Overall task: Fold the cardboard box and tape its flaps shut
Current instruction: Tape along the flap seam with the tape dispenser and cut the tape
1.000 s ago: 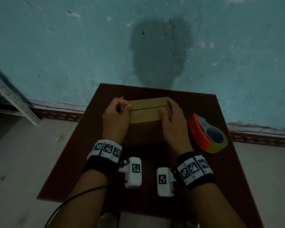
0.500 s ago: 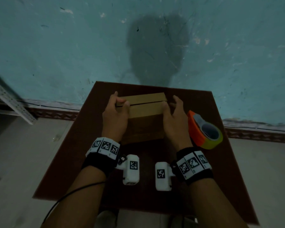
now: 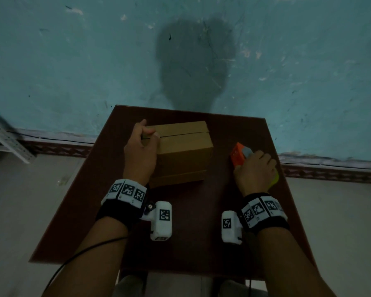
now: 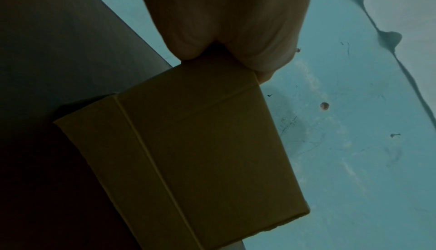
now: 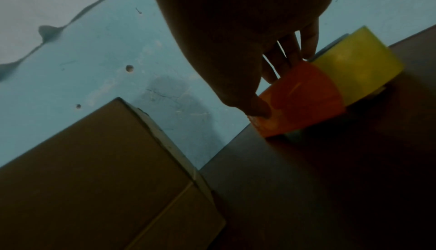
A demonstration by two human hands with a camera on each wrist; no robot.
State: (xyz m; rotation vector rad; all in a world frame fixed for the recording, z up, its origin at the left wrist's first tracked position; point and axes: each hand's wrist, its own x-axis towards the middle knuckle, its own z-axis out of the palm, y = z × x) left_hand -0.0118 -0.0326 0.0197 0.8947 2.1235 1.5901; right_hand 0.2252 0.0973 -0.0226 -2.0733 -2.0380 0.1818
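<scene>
Head view: my left hand [image 3: 140,151] has its fingers [image 3: 148,133] curled over the cardboard box [image 3: 183,150], pinning the flaps; my right hand [image 3: 255,171] clasps the tape dispenser [image 3: 238,155] on the surface [image 3: 201,243]. If my left fingers slacken, the flaps could spring open before taping.

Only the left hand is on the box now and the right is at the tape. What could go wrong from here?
1. The flaps are untaped with a visible seam; only the left hand holds the box at one end, so the far end may spring up.
2. The right hand has thumb and fingers on the tape dispenser, near the table edge; a fumble might push it off.
</scene>
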